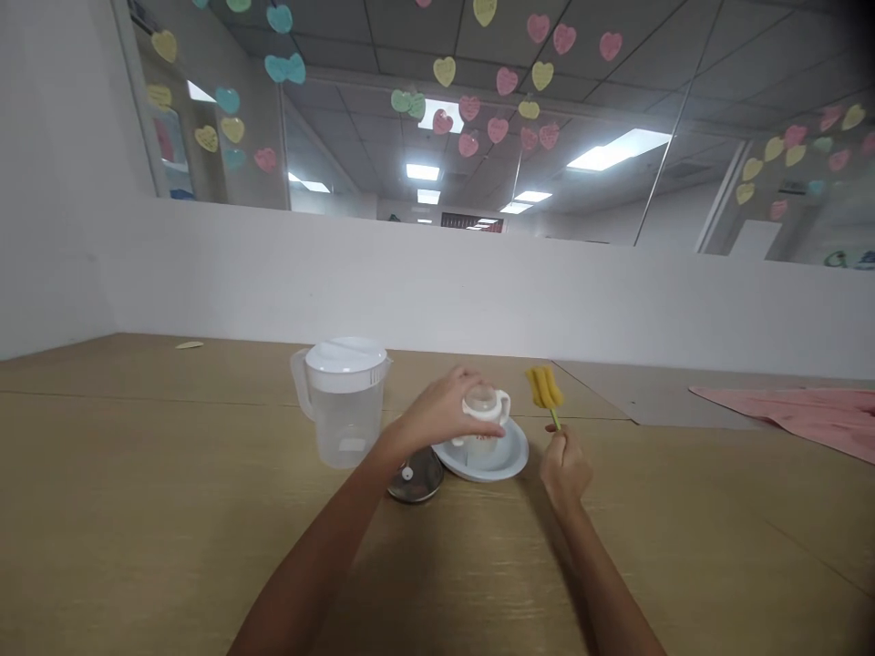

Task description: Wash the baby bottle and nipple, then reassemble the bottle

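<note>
My left hand (447, 410) is wrapped around a white two-handled baby bottle (484, 401) with a clear rounded top and red print on its side. It holds the bottle over a white bowl (519, 454); whether the two touch cannot be made out. Off to the right, my right hand (566, 469) grips a sponge brush by its thin green handle. The brush's yellow sponge head (544, 387) points up, apart from the bottle. Under my left wrist lies a round dark metal lid (418, 481) with a small knob, partly hidden.
A clear plastic pitcher (348, 405) with a white lid stands left of the bowl. Pink cloth (807, 410) lies at the far right of the wooden table (170, 510). Behind the table rises a white wall (410, 287) below glass with heart-shaped notes.
</note>
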Motion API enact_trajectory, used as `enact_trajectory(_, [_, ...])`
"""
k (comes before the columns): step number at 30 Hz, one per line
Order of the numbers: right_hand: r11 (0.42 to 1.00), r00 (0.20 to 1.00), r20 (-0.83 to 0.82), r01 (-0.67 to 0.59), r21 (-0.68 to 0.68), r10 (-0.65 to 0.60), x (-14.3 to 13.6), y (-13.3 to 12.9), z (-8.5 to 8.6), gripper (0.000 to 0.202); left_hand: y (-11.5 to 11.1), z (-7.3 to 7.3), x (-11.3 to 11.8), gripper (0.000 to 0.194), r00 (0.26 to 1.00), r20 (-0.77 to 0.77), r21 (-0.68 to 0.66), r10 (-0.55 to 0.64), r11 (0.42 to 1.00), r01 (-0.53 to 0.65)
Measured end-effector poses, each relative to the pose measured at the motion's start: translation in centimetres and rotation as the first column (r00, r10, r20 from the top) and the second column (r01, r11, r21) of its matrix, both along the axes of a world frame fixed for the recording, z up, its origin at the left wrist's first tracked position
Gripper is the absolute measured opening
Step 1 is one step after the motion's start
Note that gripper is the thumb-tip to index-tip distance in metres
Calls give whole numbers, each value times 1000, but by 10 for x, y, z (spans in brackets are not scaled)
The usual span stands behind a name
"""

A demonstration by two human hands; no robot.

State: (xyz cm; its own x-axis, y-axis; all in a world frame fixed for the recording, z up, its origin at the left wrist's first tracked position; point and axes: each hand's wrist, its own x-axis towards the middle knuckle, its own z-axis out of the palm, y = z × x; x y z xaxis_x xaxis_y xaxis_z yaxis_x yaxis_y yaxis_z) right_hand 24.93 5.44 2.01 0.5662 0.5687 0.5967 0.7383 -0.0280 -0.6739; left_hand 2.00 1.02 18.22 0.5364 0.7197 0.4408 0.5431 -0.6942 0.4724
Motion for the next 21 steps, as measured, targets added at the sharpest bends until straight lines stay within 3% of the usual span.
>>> enact_trajectory(4, [989, 997, 70, -21, 143, 11, 4, 6, -1, 40, 22, -10, -6, 68, 970, 226, 98, 93, 988, -118])
enact_trajectory(7, [973, 983, 164, 37, 227, -76, 4, 7, 1, 42, 35, -19, -7, 75, 950, 284, 79, 127, 985, -155])
enact_trajectory(13, [931, 929, 337, 19, 364, -151, -9, 0, 7, 34, 48, -31, -3, 62, 974, 175, 83, 144, 984, -160])
enact_trajectory(21, [867, 847, 447, 31, 498, -287, -6, -2, 6, 36, 52, -36, 0, 52, 979, -102, 312, 176, 940, -136])
